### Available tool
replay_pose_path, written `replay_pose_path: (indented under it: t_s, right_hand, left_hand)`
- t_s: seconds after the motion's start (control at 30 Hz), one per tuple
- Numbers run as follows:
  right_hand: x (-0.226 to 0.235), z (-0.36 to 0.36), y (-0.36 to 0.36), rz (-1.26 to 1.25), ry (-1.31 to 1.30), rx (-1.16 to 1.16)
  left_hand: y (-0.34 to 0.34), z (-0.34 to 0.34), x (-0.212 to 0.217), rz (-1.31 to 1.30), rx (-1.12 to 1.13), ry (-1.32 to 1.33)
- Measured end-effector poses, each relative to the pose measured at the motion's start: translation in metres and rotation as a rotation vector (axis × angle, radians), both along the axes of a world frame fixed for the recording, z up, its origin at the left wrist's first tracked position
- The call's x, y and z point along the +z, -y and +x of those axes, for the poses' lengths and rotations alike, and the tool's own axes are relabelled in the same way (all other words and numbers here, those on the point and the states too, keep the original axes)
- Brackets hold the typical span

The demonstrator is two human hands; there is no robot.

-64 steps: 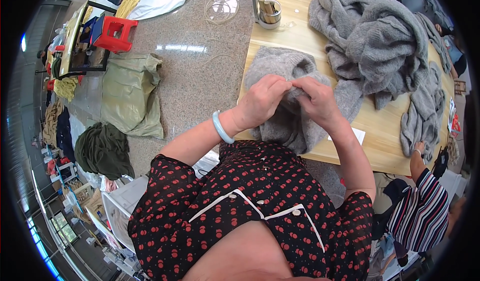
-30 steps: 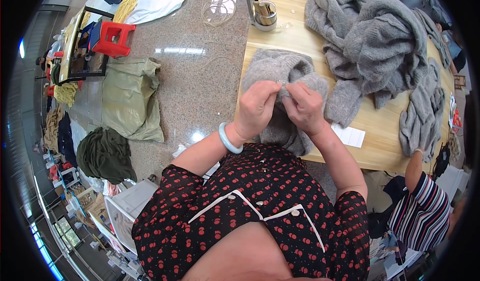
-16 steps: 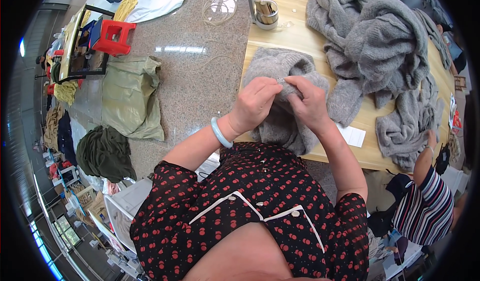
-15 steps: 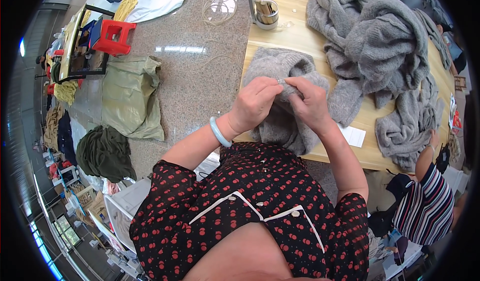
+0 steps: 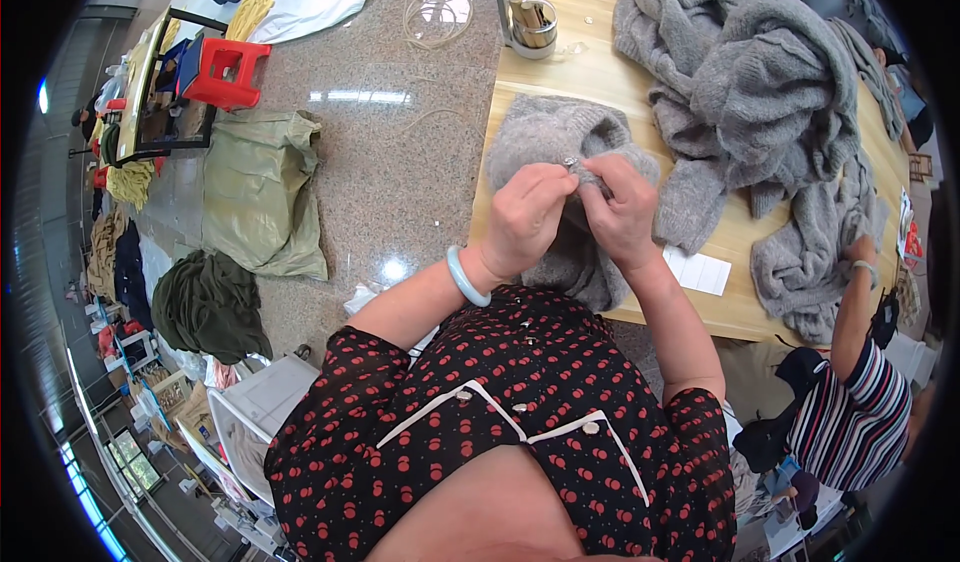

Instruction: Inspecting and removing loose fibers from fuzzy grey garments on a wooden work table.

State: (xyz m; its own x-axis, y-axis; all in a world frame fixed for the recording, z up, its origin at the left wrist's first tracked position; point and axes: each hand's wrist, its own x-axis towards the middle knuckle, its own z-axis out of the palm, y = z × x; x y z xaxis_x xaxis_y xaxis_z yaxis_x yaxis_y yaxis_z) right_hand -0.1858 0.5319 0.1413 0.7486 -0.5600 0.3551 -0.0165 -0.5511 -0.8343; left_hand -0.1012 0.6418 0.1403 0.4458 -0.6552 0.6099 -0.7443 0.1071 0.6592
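Observation:
A grey knitted garment lies bunched at the table's near left edge, partly hanging over toward my body. Both hands work on it, fingertips nearly meeting. My left hand, with a pale bangle at its wrist, pinches the knit just below a small shiny button-like piece. On the other side my right hand is closed, thumb and forefinger pinching the knit beside that piece. What exactly lies between the fingertips is largely covered by them.
A larger heap of grey knits covers the far right of the wooden table. Beyond my left hand stands a metal cup of tools. White paper lies to the right. A co-worker's hand touches another grey knit.
My hands have come slightly closer to my body, the left wrist shifting right, and the shiny piece shows more clearly. The co-worker's hand has moved farther onto the grey knit.

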Motion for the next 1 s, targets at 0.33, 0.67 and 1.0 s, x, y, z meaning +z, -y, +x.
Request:
replay_pose_path:
  t_s: [0.33, 0.67, 1.0]
  right_hand:
    - [0.000, -0.009, 0.009, 0.013, -0.005, 0.086]
    - [0.002, -0.002, 0.025, 0.040, -0.106, -0.035]
    - [-0.039, -0.022, 0.054, -0.290, -0.406, -0.108]
  left_hand:
    - [0.014, 0.045, 0.006, 0.470, -0.336, -0.707]
    - [0.000, 0.010, -0.039, 0.249, 0.019, -0.226]
    - [-0.023, 0.038, -0.046, 0.423, -0.180, -1.372]
